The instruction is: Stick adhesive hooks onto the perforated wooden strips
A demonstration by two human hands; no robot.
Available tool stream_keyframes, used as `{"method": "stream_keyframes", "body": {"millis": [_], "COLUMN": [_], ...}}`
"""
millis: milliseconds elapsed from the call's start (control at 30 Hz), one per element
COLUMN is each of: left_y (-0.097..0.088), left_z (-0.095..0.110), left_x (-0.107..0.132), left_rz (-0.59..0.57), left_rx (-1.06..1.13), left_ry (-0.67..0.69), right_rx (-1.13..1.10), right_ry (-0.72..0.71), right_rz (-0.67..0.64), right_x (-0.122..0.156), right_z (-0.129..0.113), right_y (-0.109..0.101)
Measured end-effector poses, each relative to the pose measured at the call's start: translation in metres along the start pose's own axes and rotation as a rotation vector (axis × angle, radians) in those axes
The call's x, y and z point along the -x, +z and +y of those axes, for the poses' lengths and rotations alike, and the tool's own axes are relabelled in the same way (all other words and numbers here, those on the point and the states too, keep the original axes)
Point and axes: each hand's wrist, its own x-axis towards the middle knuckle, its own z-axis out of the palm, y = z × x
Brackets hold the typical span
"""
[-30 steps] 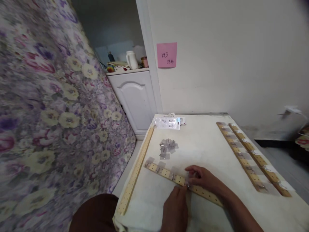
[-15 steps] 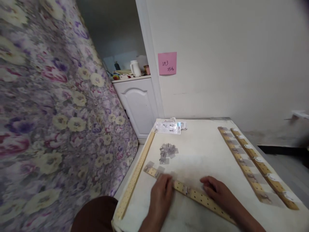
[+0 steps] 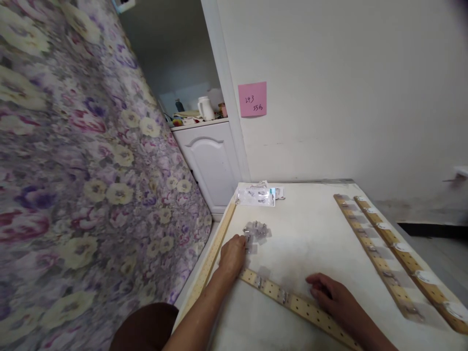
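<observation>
A perforated wooden strip (image 3: 292, 302) with small metal clips on it lies slantwise across the near part of the white table (image 3: 310, 234). My right hand (image 3: 329, 295) rests on that strip with its fingers curled loosely, nothing visible in them. My left hand (image 3: 234, 251) reaches forward to a small heap of clear-and-metal clips (image 3: 256, 231), its fingertips touching the nearest piece. I cannot see whether the fingers have closed round one.
Another long perforated strip (image 3: 214, 258) lies along the table's left edge. Two more strips (image 3: 387, 243) with clips lie at the right. A clear packet (image 3: 256, 195) sits at the far edge. A flowered cloth (image 3: 80, 185) hangs at the left, and a white cabinet (image 3: 210, 161) stands behind.
My left hand has left the slanted strip and moved forward to the heap of clips. My right hand slid a little right along the strip. The camera tilted slightly.
</observation>
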Motion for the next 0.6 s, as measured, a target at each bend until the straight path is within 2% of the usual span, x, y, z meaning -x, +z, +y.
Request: {"method": "stream_keyframes", "body": {"millis": [200,367,467,600], "left_y": [-0.017,-0.031,-0.033,-0.026], "left_z": [0.017,0.045,0.070,0.104], "left_x": [0.009,0.019,0.036,0.074], "left_rz": [0.061,0.133,0.178,0.172], "left_rx": [0.050,0.189,0.279,0.358], "left_ry": [0.071,0.158,0.230,0.333], "right_rx": [-0.008,-0.047,-0.150,-0.440], "right_ry": [-0.012,-0.034,-0.042,-0.052], "right_rz": [0.026,0.075,0.146,0.097], "right_x": [0.000,0.001,0.005,0.013], "right_z": [0.001,-0.001,-0.011,-0.034], "right_y": [0.001,0.001,-0.001,-0.007]}}
